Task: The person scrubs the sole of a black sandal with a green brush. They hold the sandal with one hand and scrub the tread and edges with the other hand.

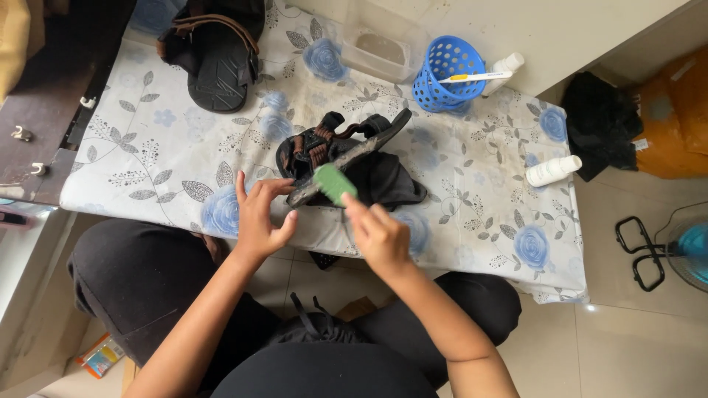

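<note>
A black sandal with brown straps (335, 147) lies tipped on its side on a dark cloth (387, 184) at the front of the table. My right hand (380, 232) holds a green brush (334, 183) against the sandal's sole edge. Beside it, my left hand (259, 217) has its fingers spread and its fingertips touch the sandal's near end. A second, matching sandal (217, 63) rests sole-up at the back left of the table.
The table carries a floral white and blue cover (147, 158). At the back stand a clear plastic tub (380, 48) and a blue perforated basket (446, 74) with a toothbrush across it. One white bottle (553, 169) lies right. A fan (678, 247) stands on the floor.
</note>
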